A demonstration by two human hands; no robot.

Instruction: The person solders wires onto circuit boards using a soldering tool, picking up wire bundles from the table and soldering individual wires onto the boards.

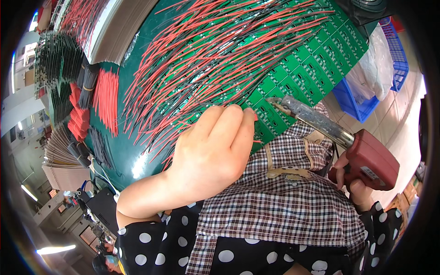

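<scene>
My left hand (215,142) is closed over the near edge of a large green circuit board panel (316,68). Bits of red wire (255,117) stick out beside its fingertips, which are mostly hidden under the hand. My right hand (357,183) grips a maroon soldering gun (373,160). The gun's metal barrel points up and left, and its tip is over the panel's near edge, just right of my left hand. Many red and black wires (201,59) fan out across the panel, covering its left and middle parts.
On the green tabletop (130,160) at left lie a red wire bundle (106,101) and dark wires (101,146). Stacked boards (57,57) stand far left, beside a thick cardboard stack (119,32). Blue baskets (357,101) with plastic bags are at right. A checked apron covers my lap.
</scene>
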